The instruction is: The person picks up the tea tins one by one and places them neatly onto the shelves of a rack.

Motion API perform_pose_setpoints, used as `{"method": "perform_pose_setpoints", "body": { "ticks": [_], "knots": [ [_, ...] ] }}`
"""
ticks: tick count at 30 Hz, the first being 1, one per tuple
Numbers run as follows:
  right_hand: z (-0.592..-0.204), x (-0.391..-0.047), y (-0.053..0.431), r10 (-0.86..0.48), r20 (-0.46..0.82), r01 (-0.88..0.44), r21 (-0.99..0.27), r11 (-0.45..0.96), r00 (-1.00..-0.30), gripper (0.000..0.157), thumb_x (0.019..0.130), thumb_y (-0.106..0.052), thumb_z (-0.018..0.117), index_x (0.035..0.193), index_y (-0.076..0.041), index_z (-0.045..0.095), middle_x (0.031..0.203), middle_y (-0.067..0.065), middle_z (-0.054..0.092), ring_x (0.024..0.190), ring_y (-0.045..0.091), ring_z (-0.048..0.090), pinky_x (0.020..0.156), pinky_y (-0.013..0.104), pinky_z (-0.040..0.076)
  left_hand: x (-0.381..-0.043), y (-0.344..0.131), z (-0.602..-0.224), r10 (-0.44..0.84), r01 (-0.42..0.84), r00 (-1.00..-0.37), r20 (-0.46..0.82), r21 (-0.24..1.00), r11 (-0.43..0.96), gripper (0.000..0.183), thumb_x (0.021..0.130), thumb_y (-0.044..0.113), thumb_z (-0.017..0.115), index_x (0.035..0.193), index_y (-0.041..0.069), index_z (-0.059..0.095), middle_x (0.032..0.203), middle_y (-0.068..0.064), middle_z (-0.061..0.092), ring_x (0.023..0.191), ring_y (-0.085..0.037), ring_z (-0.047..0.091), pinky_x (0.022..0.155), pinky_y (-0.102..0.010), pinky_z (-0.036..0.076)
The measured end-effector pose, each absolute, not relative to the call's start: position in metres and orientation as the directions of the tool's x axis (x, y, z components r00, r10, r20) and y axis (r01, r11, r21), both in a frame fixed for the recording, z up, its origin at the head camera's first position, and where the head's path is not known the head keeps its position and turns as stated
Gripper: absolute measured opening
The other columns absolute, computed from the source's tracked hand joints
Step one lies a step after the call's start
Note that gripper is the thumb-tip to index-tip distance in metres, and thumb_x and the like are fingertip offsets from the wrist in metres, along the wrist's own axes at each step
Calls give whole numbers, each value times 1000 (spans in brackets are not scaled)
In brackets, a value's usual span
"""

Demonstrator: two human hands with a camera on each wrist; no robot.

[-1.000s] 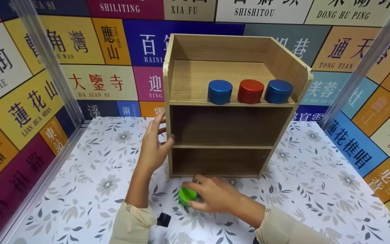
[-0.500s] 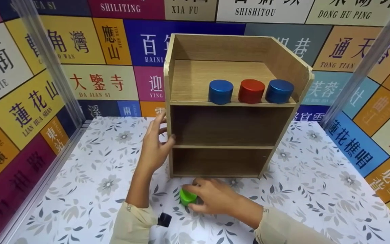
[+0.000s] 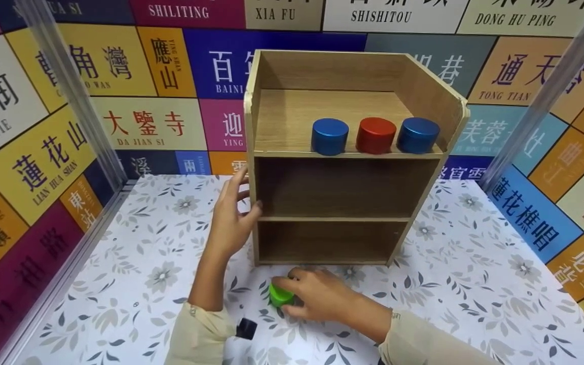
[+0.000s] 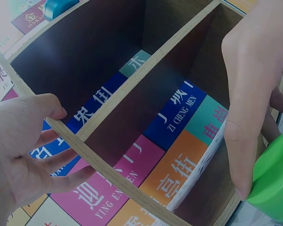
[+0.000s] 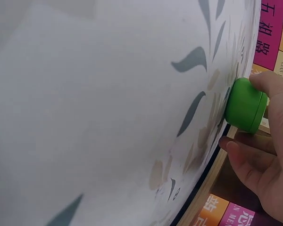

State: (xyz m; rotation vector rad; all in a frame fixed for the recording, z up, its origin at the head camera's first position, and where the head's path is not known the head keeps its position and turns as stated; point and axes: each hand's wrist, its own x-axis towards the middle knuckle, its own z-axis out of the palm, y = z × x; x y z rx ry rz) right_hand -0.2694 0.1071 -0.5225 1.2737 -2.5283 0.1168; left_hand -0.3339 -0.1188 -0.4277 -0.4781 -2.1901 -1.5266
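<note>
My left hand [image 3: 231, 215] holds the left side panel of a small wooden shelf [image 3: 332, 219], thumb at the front edge and fingers on the outer face. On the tabletop before the shelf, my right hand [image 3: 322, 296] grips a green round tin [image 3: 281, 297]. Its index finger lies across the top and its thumb is at the near side. The right wrist view shows the green tin [image 5: 245, 104] with a lid seam, standing at the cloth. Two blue tins [image 3: 330, 137] [image 3: 418, 136] and a red tin [image 3: 376, 136] stand along the front of the top shelf.
A floral cloth [image 3: 162, 276] covers the table. Printed panels [image 3: 145, 121] stand behind and at both sides, with clear posts [image 3: 71, 101] at the corners. The shelf has raised sides and back on top and two open compartments below.
The right index finger has settled further over the green tin, and the right hand has dipped slightly. My left hand, the shelf and the tins on top stay in place.
</note>
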Motion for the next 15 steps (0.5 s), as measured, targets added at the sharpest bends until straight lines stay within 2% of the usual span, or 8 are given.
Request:
{"method": "perform_pose_setpoints", "body": {
  "ticks": [3,10,15],
  "knots": [
    [-523,-269,106,-768,316,-795,65,604,-557,52,89,-51,71,136,-31,61,105,0,68,72,13,64,57,29,56,-334,-119,-428,37,510,-847,530,792,336,77,93,3,65,156,37,37,144,-7,51,122,-32,63,83,-42,65],
    [-524,-270,104,-767,364,-807,64,587,-528,47,88,-47,74,131,-29,64,100,-1,67,70,12,63,55,27,56,-335,-120,-429,46,545,-821,569,758,357,76,91,1,64,157,30,38,142,-10,52,124,-30,62,98,-41,60],
    [-522,-273,104,-760,355,-808,23,589,-544,46,88,-45,75,130,-28,65,100,-1,67,65,10,60,52,21,50,-334,-120,-427,46,531,-834,550,775,342,77,92,2,64,157,34,37,143,-9,50,123,-33,63,88,-43,64]
  ]
}}
